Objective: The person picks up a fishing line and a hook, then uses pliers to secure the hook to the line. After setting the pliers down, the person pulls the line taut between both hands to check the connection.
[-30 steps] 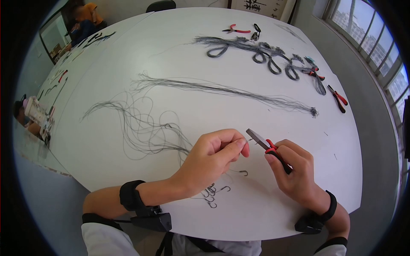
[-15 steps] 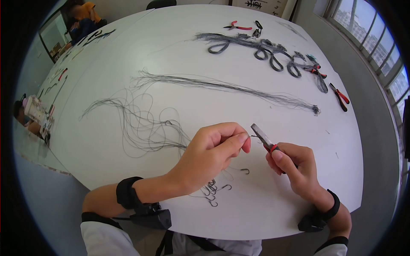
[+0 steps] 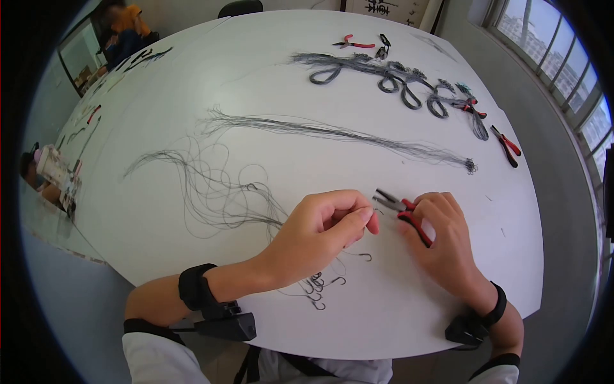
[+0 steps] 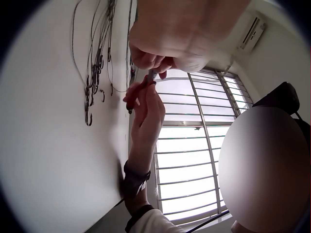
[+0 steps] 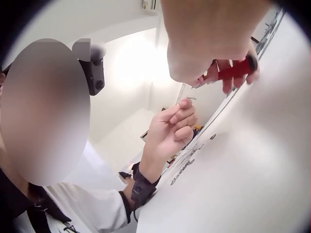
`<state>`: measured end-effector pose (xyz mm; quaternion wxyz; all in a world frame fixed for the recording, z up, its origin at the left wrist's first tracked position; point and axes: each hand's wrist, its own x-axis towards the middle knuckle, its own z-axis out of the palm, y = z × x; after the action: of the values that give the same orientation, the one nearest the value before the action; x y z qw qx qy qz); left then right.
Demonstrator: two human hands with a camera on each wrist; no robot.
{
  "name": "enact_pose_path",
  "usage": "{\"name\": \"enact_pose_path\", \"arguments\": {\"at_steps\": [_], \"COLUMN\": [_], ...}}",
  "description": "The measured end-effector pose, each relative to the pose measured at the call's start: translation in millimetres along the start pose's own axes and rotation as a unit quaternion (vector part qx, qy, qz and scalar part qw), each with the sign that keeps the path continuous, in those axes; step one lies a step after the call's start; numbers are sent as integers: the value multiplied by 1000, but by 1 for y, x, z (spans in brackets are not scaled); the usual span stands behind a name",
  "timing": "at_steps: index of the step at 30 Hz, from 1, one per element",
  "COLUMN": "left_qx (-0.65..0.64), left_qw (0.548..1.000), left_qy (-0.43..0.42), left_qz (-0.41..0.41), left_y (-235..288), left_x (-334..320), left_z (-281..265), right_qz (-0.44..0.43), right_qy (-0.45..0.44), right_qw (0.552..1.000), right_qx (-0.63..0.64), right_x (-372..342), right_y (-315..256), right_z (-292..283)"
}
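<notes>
In the head view my left hand pinches a small fish hook between thumb and forefinger, its end sticking out past the fingertips. My right hand grips pliers with red and black handles, jaws slightly parted and pointing at the hook. Under the left hand, several dark hooks on lines lie on the table. A loose tangle of thin grey line spreads left from that hand. The right wrist view also shows the hook at the left fingertips, below the red-handled pliers.
A long bundle of hooked lines stretches across the white table. Looped bundles lie farther back, with red-handled pliers behind them and another pair by the right edge. A person sits at the far left.
The right hand has turned the pliers from steep to flatter, and their handles have spread. The left hand keeps its pinch on the hook and has hardly moved.
</notes>
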<state>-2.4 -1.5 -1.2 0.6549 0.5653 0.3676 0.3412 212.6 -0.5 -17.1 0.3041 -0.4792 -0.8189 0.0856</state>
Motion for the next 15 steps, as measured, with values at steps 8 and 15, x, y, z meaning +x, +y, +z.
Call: {"name": "enact_pose_path", "arguments": {"at_steps": [8, 15], "left_qx": [-18, 27], "left_qw": [999, 995], "left_qy": [-18, -55], "left_qz": [44, 77], "left_y": [1, -6], "left_x": [-2, -5], "left_z": [2, 7], "right_qz": [-30, 140], "right_qy": [16, -92], "right_qw": [997, 888], "right_qx": [-64, 427], "right_x": [-3, -1], "right_y": [-7, -19], "right_z": [-1, -16]}}
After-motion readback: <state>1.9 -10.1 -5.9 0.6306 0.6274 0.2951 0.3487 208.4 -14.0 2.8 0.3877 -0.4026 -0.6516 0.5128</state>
